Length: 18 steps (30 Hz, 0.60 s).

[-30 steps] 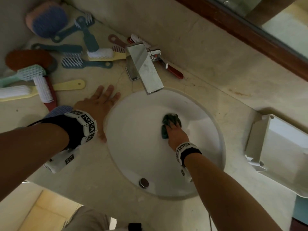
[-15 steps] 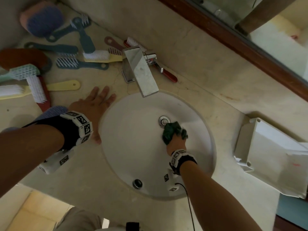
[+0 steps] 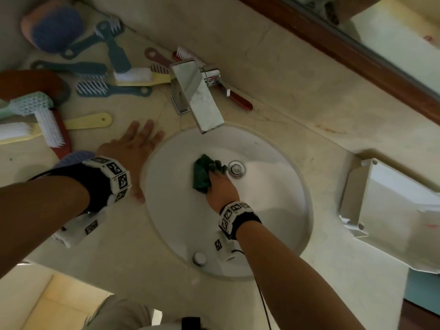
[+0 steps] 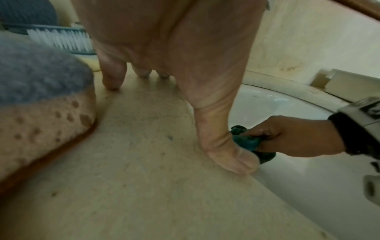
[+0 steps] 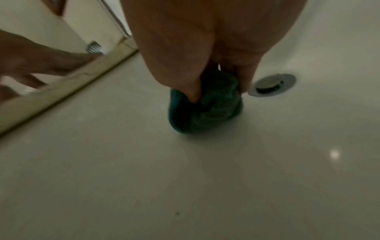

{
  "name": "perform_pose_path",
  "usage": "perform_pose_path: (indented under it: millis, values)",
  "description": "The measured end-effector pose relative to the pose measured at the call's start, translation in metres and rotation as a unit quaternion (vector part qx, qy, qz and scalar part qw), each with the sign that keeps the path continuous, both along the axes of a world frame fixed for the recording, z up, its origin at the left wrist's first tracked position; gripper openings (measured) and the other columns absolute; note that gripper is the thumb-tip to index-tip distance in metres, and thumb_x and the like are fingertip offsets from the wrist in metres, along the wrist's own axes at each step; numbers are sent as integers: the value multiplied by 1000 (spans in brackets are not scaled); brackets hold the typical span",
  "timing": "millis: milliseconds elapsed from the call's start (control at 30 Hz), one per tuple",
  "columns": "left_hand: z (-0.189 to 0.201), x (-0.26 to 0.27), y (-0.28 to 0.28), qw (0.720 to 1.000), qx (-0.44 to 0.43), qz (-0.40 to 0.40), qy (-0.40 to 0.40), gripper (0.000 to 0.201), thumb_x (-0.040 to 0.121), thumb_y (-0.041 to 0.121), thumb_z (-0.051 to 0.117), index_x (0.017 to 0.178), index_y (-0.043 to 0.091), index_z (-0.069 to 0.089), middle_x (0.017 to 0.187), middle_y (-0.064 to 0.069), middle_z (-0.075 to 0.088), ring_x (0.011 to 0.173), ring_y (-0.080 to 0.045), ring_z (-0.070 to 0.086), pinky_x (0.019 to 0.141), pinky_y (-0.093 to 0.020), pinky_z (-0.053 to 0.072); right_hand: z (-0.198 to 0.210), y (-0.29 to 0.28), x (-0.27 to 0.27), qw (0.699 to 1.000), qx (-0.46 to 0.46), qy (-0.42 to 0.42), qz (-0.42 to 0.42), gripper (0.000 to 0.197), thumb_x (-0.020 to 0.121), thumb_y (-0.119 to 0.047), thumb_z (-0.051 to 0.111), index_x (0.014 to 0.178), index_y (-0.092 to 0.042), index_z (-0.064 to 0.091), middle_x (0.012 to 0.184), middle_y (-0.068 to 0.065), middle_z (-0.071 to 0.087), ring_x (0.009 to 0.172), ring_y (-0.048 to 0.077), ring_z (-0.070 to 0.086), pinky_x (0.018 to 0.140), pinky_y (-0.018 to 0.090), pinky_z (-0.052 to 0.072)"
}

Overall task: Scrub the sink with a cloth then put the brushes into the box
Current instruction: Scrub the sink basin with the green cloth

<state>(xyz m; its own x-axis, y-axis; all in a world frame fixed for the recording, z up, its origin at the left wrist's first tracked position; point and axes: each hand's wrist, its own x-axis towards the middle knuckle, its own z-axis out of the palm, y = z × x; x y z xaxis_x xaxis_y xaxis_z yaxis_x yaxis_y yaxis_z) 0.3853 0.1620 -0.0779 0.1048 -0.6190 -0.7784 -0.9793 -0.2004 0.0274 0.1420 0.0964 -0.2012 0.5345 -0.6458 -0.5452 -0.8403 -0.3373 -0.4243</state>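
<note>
Dark green cloth [image 3: 202, 176] bunched against the white sink [image 3: 273, 198] basin, just beside the metal drain plug [image 3: 235, 169]. Clamped in the right hand [image 3: 221, 189], fingers curled round it. Left hand [image 3: 133, 151] flat on the beige countertop [image 3: 273, 91] at the rim, fingers straight, slightly apart. Scrub brushes [image 3: 112, 88] scattered left of the chrome faucet [image 3: 195, 91]; white box [image 3: 390, 210] lying at right.
</note>
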Motion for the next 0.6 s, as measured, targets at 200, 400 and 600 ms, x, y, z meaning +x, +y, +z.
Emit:
perform_pose_path:
  millis: [200,400,600]
  values:
    - [0,-3,-3,1000,1,-4,-6,163,39,65,86,139,32,-39,144,4,-48,142,-26,-29,116,-56,18,-9,23,-22,975,-14,93,201,52,88,-18,56,139,-16,49,148,5,42,131,36,29,102,43,44]
    - [-4,0,-2,1000,-3,-9,-4,163,39,67,85,132,34,-44,144,4,-48,141,-26,-30,117,-56,17,-26,37,3,963,-17,46,266,65,92,-13,53,152,-16,28,163,6,11,137,39,19,108,46,39]
    - [-6,0,-1,1000,-4,-17,-10,164,38,67,85,139,32,-39,147,3,-45,142,-27,-28,117,-54,17,-19,5,33,966,-86,106,218,64,94,-8,43,154,-10,20,163,8,3,143,37,15,111,46,36]
